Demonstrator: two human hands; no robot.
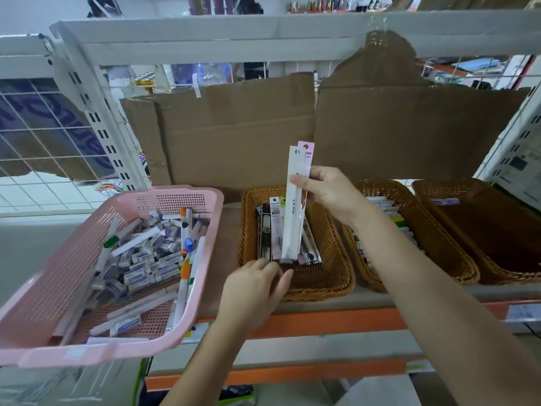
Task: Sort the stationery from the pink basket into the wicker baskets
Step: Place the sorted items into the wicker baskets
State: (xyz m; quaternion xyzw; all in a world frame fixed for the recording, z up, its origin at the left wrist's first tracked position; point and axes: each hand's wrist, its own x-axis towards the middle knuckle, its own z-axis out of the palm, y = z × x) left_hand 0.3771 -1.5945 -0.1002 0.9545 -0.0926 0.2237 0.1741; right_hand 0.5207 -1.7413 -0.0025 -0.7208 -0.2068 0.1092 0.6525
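The pink basket (73, 259) stands at the left, holding several erasers and markers (152, 259). My right hand (328, 191) grips long flat pen packets (295, 200), white and pink, held upright with their lower ends inside the left wicker basket (328, 285). More packets (269, 230) lean in that basket. My left hand (257, 285) rests at the basket's front rim, fingers touching the lower ends of the packets. A middle wicker basket (424, 230) holds a row of markers. A right wicker basket (497, 235) holds a small eraser near its back.
The baskets sit on a shelf with an orange front edge (322, 320). Brown cardboard (292, 127) lines the back. A white perforated upright (96, 121) and wire grid stand at the left. Another shelf board (263, 33) runs overhead.
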